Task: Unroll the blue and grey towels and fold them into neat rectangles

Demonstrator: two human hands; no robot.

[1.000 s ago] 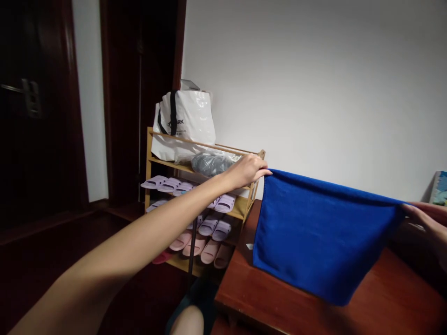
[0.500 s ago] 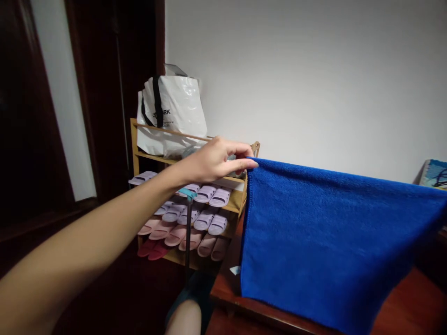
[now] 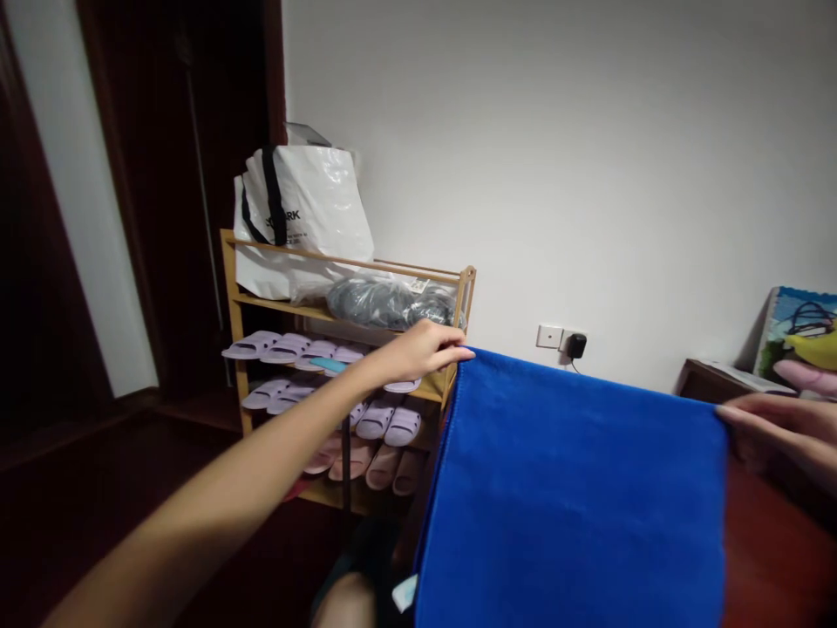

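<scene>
A blue towel [image 3: 581,488] hangs spread between my two hands, its top edge pulled nearly straight and sloping down to the right. My left hand [image 3: 428,349] pinches the upper left corner between thumb and fingers. At the upper right corner, my right hand [image 3: 781,427] is closed on the cloth, partly cut off by the frame's edge. A small white tag [image 3: 404,593] sticks out at the towel's lower left side. The towel's bottom runs out of view and covers much of the reddish wooden table [image 3: 778,541].
A wooden shoe rack [image 3: 232,288] with several lilac slippers [image 3: 376,421] and pink slippers [image 3: 384,468] stands at left. On top are a white bag [image 3: 320,196] and a plastic-wrapped grey bundle [image 3: 372,301]. A black plug [image 3: 576,346] sits in the wall socket; a colourful picture [image 3: 794,318] leans at right.
The towel has come lower and nearer, with both hands still gripping its corners. My view has turned right, bringing the wall socket and more of the right side into sight.
</scene>
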